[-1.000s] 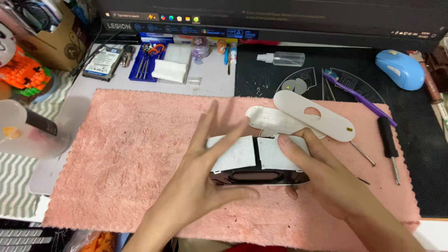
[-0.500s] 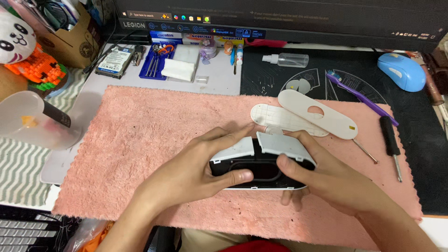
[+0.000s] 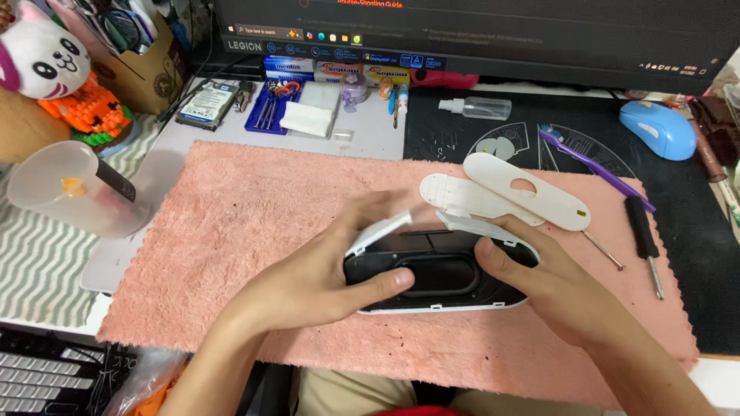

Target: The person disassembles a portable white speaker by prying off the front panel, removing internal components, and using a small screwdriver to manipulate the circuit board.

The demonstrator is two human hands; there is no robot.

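Observation:
Both my hands grip a black and white oval device tilted on its edge over a pink towel. My left hand wraps its left end, thumb across the dark front face. My right hand clasps the right end, thumb on the top edge. Two white flaps stick up from the device's top. Just behind it lie two loose white plastic covers, one with an oval hole.
A black screwdriver and a thin tool lie right of the covers. A purple toothbrush, blue mouse and spray bottle sit on the black mat. A clear cup stands at left. A monitor spans the back.
The device has been tipped up toward me, so its dark oval face shows now. My left fingers, spread flat over it before, have closed round its left end.

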